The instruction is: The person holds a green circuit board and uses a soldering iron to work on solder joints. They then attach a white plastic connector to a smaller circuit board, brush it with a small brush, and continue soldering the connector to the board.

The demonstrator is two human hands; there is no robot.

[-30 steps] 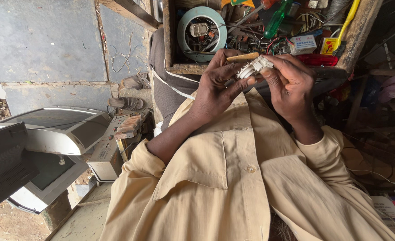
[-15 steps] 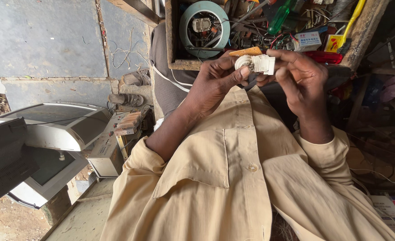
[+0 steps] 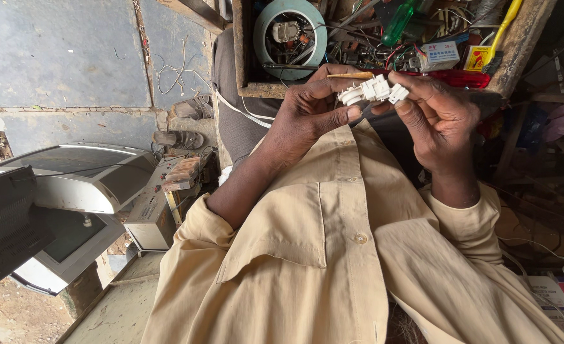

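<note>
A small white plastic electrical part [image 3: 372,90] with several blocky lugs is held up between both hands in the head view. My left hand [image 3: 309,111] pinches its left end with thumb and fingers. My right hand [image 3: 438,121] grips the right end with its fingertips. A thin wooden-handled tool [image 3: 351,75] lies along my left fingers just above the part. Both arms wear tan shirt sleeves.
A wooden tray [image 3: 511,51] beyond the hands holds a round teal coil housing [image 3: 291,35], a green screwdriver [image 3: 399,21], a red tool handle [image 3: 460,78], wires and small boxes. Old monitors [image 3: 72,185] and a grey device [image 3: 164,204] stand on the left. Sandals [image 3: 179,137] lie on the concrete.
Both hands have shifted slightly lower and right in view, and the white part has turned between the fingers. The grip on it is unchanged.
</note>
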